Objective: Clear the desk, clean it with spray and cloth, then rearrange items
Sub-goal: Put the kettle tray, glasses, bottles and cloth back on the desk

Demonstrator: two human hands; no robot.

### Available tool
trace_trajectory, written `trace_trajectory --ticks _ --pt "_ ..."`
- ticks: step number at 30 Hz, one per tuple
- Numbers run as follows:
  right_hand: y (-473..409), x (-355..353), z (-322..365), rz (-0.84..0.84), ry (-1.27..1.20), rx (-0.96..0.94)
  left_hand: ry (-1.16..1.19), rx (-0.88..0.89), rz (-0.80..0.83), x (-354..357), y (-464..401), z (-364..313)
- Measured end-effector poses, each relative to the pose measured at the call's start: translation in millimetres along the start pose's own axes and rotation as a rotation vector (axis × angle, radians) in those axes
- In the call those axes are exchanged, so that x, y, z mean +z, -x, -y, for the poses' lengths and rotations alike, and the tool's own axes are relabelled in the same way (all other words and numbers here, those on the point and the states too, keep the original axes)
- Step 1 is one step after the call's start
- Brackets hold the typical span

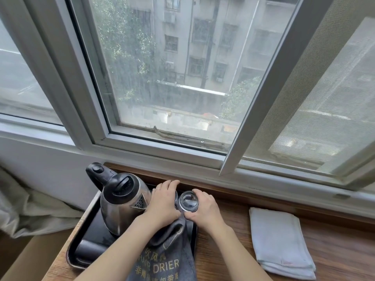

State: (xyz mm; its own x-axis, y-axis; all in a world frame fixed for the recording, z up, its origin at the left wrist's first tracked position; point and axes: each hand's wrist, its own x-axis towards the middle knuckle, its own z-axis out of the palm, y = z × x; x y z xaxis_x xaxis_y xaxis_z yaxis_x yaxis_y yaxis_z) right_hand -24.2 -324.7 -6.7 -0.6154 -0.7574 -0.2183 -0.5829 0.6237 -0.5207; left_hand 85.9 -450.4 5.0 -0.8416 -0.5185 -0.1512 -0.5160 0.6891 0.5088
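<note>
Two hands, right hand (204,207) grips glass (189,200)

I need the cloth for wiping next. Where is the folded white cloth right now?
In the head view the folded white cloth lies on the wooden desk at the right, apart from the black tray.

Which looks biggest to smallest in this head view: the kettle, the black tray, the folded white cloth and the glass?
As they appear, largest first:
1. black tray, though much of it is covered
2. folded white cloth and kettle: too alike to rank
3. glass, gripped by the right hand, clearly smallest
</note>
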Motion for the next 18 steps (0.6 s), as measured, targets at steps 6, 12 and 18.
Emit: trace_trajectory --ticks 6,12,18 --pt "-2 -2 1 -0.014 0.016 -0.009 0.057 -0.089 -0.097 1 -6 -8" --pt "-3 0 4 0.008 0.040 -0.018 -0.020 -0.119 -0.021 0 -12 -6" --pt "-6 8 3 0.001 0.066 0.000 -0.137 -0.124 0.027 -3 -10 -9"
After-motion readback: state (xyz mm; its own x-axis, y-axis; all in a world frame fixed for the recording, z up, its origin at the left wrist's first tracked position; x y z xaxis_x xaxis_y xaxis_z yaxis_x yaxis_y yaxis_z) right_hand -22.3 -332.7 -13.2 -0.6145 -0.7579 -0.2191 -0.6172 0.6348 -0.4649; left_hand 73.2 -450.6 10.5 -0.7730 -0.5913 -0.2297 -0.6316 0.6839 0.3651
